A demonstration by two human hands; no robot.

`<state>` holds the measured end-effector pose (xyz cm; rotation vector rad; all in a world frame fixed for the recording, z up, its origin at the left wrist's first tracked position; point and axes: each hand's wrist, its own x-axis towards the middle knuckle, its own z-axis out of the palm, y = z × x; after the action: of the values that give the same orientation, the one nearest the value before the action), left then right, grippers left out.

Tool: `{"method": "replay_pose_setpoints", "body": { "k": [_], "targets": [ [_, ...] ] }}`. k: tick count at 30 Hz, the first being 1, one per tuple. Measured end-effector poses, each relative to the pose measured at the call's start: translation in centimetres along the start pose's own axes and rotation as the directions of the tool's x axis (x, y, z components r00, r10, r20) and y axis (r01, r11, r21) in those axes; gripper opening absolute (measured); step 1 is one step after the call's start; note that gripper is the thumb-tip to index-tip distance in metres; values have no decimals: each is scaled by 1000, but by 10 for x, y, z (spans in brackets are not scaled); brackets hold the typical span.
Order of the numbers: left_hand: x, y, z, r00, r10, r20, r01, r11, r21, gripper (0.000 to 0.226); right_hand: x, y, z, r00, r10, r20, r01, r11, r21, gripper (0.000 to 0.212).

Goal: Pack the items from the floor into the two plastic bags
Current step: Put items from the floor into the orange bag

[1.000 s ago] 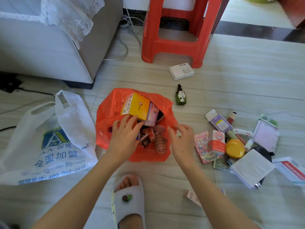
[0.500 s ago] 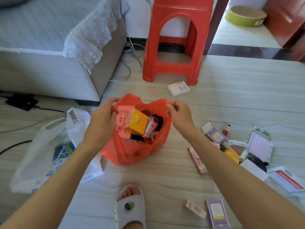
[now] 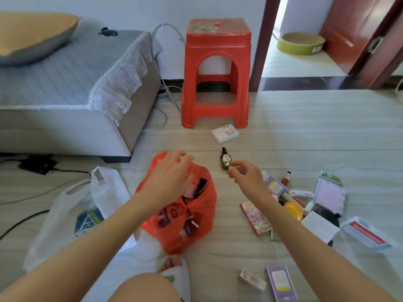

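- A person crouches over a tiled floor [image 3: 305, 127], both bare arms reaching forward above an orange bag [image 3: 196, 225] stuffed with small boxes and packets.
- The orange bag lies with its long axis running away from the person, mouth pointing toward a red stool [image 3: 216, 73] at the far wall.
- The left hand [image 3: 170, 177] hovers at the bag's mouth, fingers loosely curled and blurred; whether it has hold of the plastic cannot be told.
- The right hand [image 3: 244, 173] is raised just right of the bag, thumb and forefinger pinched together; nothing clearly shows between them.
- A white bag [image 3: 72, 214] with a blue logo lies flat to the left, touching the orange one, handles pointing away from the person.
- A small green bottle [image 3: 225, 162] lies beyond the right hand, cap toward the stool; a white box [image 3: 225, 134] sits by the stool's foot.
- Unpacked items crowd the floor's right side: a yellow lid [image 3: 293, 211], a pink notebook [image 3: 330, 195], a purple box [image 3: 274, 186].
- Two more boxes, one pink [image 3: 253, 280] and one purple [image 3: 281, 282], lie at the near edge.
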<state>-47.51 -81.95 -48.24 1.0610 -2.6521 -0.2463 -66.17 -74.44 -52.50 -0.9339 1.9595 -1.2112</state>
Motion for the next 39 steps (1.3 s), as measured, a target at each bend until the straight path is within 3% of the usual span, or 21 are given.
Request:
{"method": "replay_pose_setpoints", "body": {
  "k": [4, 7, 9, 11, 13, 16, 18, 23, 25, 28, 32, 35, 39],
  "targets": [
    [33, 71, 11, 961, 257, 98, -269, 952, 147, 44, -20, 19, -47, 996, 22, -89, -23, 1000, -11, 28],
    [31, 104, 48, 865, 457, 208, -494, 846, 200, 42, -39, 55, -74, 986, 91, -138, -102, 992, -73, 34],
    [16, 116, 88, 809, 501, 307, -573, 790, 219, 43, -53, 91, -83, 973, 172, -155, -189, 976, -103, 36],
    [-7, 128, 129, 812, 451, 372, -527, 839, 134, 45, -68, 131, -87, 954, 265, -141, -282, 952, -119, 35],
    [-35, 139, 168, 827, 337, 450, -385, 923, 16, 45, -84, 169, -86, 926, 361, -109, -375, 915, -151, 36],
    [-79, 141, 226, 768, 108, 631, -115, 993, -31, 55, -105, 227, -73, 861, 506, -42, -504, 840, -202, 40],
    [-101, 139, 252, 727, 47, 685, -43, 999, -24, 57, -117, 261, -64, 832, 553, -39, -541, 795, -274, 42],
    [-117, 128, 293, 735, 95, 672, -76, 995, -57, 53, -133, 304, -42, 827, 536, -169, -537, 663, -522, 52],
    [-115, 124, 303, 711, 133, 690, -134, 990, -52, 43, -134, 307, -30, 834, 506, -219, -537, 656, -531, 60],
    [-120, 114, 318, 717, 125, 685, -78, 992, -99, 33, -133, 311, -18, 838, 479, -261, -538, 646, -541, 67],
    [-119, 107, 313, 724, 71, 687, 43, 988, -147, 32, -128, 313, -17, 841, 469, -270, -538, 672, -509, 63],
    [-110, 98, 294, 791, 12, 612, 128, 975, -184, 32, -117, 301, -17, 846, 469, -255, -533, 716, -450, 62],
    [-97, 78, 256, 860, 62, 506, 59, 974, -219, 43, -103, 265, -9, 892, 405, -198, -451, 800, -396, 61]
  ]
}}
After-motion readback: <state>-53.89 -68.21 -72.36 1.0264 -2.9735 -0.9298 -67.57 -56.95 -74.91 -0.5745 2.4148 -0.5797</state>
